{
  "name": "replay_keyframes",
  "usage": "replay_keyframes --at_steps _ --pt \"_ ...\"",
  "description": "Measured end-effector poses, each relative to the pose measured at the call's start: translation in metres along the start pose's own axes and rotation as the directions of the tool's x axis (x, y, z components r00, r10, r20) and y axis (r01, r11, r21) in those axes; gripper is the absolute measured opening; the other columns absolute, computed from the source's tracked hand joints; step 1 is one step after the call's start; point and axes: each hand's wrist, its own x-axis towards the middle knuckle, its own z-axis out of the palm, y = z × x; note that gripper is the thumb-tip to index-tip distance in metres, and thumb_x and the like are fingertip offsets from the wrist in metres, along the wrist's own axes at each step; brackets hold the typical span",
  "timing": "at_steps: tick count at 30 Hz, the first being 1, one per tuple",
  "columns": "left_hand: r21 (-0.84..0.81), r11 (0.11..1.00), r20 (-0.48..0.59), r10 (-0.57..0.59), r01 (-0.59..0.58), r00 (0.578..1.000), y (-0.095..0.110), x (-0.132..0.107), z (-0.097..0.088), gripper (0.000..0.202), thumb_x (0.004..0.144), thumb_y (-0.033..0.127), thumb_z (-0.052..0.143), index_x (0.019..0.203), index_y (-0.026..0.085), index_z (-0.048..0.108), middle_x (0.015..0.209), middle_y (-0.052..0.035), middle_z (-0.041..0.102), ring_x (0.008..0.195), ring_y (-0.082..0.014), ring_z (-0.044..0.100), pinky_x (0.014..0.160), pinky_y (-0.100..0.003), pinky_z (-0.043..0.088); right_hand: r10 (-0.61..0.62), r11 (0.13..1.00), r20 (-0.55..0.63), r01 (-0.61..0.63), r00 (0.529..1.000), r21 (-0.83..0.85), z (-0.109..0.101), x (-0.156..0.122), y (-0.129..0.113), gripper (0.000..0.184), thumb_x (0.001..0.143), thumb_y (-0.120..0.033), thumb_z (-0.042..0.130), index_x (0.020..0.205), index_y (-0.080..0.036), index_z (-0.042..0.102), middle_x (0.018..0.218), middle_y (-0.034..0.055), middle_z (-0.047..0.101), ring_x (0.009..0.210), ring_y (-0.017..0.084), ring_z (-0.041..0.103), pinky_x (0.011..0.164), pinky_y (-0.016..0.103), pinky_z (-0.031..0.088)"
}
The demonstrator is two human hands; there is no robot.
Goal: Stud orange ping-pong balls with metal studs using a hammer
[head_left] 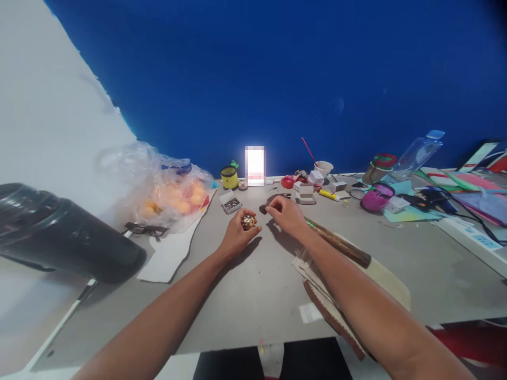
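Worktop (253, 295): matt grey, smooth. Small ball (248, 221) in left hand (233, 238): glossy, studded with shiny metallic bits. Bag (158, 184) at 10 o'clock: clear, crinkled plastic film. Black cylinder (59, 232) at 9 o'clock: glossy plastic. Bottle (415, 155) at 2 o'clock: clear plastic. Stick (340, 245) at 4 o'clock: dark, wood-like, slight sheen.

Left hand (236, 236) grips a small round studded ball (248, 221) above the grey table (245, 295). Right hand (285, 214) is pinched, fingertips just beside the ball. A small tray of metal beads (232, 204) sits near, behind the left hand. A plastic bag of orange fruit (174, 196) lies left; a clear bottle (415, 155) stands far right.
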Motion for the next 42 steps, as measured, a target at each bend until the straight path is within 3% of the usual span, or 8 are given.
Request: replay_keyframes --at_steps 3,7,11,17,22,27,32,42 --pt "-0.110 0.992 0.011 -0.064 0.064 0.998 0.000 0.001 -0.001 0.025 0.079 0.038 0.066 0.098 0.022 0.059 0.063 0.0068 0.052 0.054 -0.0105 0.047 0.055 -0.024 0.038 0.001 0.911 -0.077 -0.032 0.997 -0.411 -0.010 0.002 0.006 0.024 0.093 -0.034 0.070 0.109 -0.017 0.072 0.114 0.0141 0.074 0.111 0.028 0.064 0.090 0.036 0.048" --pt "-0.253 0.961 0.034 -0.109 0.114 0.993 0.001 0.004 0.000 0.019 0.077 0.034 0.061 0.090 0.021 0.059 0.055 0.0077 0.045 0.049 -0.0092 0.040 0.050 -0.022 0.031 0.046 0.793 -0.017 -0.046 0.999 -0.608 -0.013 0.002 0.012 0.039 0.094 -0.044 0.070 0.120 -0.014 0.071 0.124 0.0199 0.069 0.124 0.033 0.059 0.095 0.040 0.048" --pt "-0.410 0.902 0.062 -0.119 0.134 0.991 0.004 0.005 -0.001 0.024 0.072 0.035 0.065 0.089 0.021 0.056 0.057 0.0083 0.045 0.051 -0.0086 0.043 0.051 -0.022 0.032 0.117 0.764 -0.001 -0.091 0.993 -0.638 -0.013 0.005 0.018 0.041 0.095 -0.044 0.068 0.123 -0.015 0.072 0.127 0.0206 0.068 0.126 0.035 0.058 0.094 0.042 0.049" --pt "-0.195 0.976 -0.094 -0.120 0.100 0.988 0.003 0.009 -0.008 0.039 0.071 0.035 0.071 0.105 0.021 0.056 0.063 0.0084 0.055 0.048 -0.0073 0.046 0.049 -0.022 0.037 0.100 0.777 0.011 -0.071 0.995 -0.626 -0.013 0.003 0.014 0.036 0.099 -0.036 0.063 0.123 -0.010 0.067 0.126 0.0233 0.069 0.123 0.033 0.062 0.091 0.038 0.048" --pt "-0.182 0.980 -0.155 -0.104 0.075 0.982 -0.005 0.016 -0.014 0.049 0.067 0.038 0.078 0.108 0.018 0.060 0.088 -0.0022 0.072 0.056 -0.0087 0.054 0.053 -0.024 0.045 0.108 0.803 -0.004 -0.090 0.994 -0.589 -0.019 -0.006 -0.009 0.035 0.101 -0.031 0.059 0.131 -0.014 0.057 0.103 0.0160 0.076 0.098 0.030 0.073 0.082 0.036 0.047" --pt "-0.109 0.992 -0.165 -0.076 0.059 0.983 -0.009 0.017 -0.017 0.043 0.065 0.033 0.077 0.104 0.017 0.066 0.102 -0.0057 0.073 0.065 -0.0102 0.056 0.055 -0.024 0.046 -0.138 0.812 -0.104 0.052 0.985 -0.582 -0.023 -0.016 -0.022 0.040 0.104 -0.030 0.052 0.143 -0.019 0.056 0.114 0.0152 0.075 0.104 0.028 0.068 0.081 0.034 0.042" --pt "-0.074 0.995 -0.161 -0.078 0.067 0.984 -0.009 0.017 -0.018 0.039 0.065 0.030 0.074 0.101 0.016 0.067 0.081 -0.0008 0.070 0.066 -0.0128 0.057 0.062 -0.026 0.047 -0.346 0.796 -0.117 0.225 0.931 -0.562 -0.012 -0.023 -0.018 0.040 0.108 -0.037 0.045 0.140 -0.022 0.065 0.102 0.0132 0.074 0.098 0.027 0.064 0.080 0.035 0.038" --pt "0.025 0.999 -0.141 -0.024 0.028 0.990 -0.012 0.017 -0.018 0.020 0.069 0.033 0.071 0.079 0.017 0.065 0.068 0.0003 0.063 0.061 -0.0140 0.054 0.058 -0.028 0.044 -0.451 0.779 -0.145 0.310 0.881 -0.545 -0.006 -0.026 -0.020 0.038 0.110 -0.034 0.042 0.130 -0.025 0.073 0.093 0.0118 0.072 0.092 0.026 0.061 0.080 0.035 0.036"
